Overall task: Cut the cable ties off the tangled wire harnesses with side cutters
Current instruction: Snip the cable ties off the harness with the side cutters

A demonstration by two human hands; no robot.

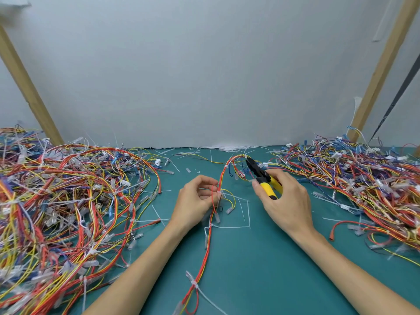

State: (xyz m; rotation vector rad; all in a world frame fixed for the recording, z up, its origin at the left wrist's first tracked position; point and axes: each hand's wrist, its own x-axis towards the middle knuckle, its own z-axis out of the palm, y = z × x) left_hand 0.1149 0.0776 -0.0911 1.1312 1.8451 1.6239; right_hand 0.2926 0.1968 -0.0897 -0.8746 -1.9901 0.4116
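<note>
One wire harness (208, 244) of red, orange and yellow wires runs up the middle of the green mat. My left hand (195, 204) pinches it beside a white cable tie (218, 192). Another white tie (193, 283) binds it near the bottom, and a third (226, 166) sits higher on the arch. My right hand (285, 202) grips the yellow-handled side cutters (263, 177). Their black jaws point up and left at the top of the harness arch, near its far end.
A large pile of tangled harnesses (68, 205) covers the left of the mat, and another pile (363, 185) fills the right. Cut white tie pieces (241, 226) lie scattered on the green mat (261, 269). Wooden posts (27, 87) lean at both sides before a grey wall.
</note>
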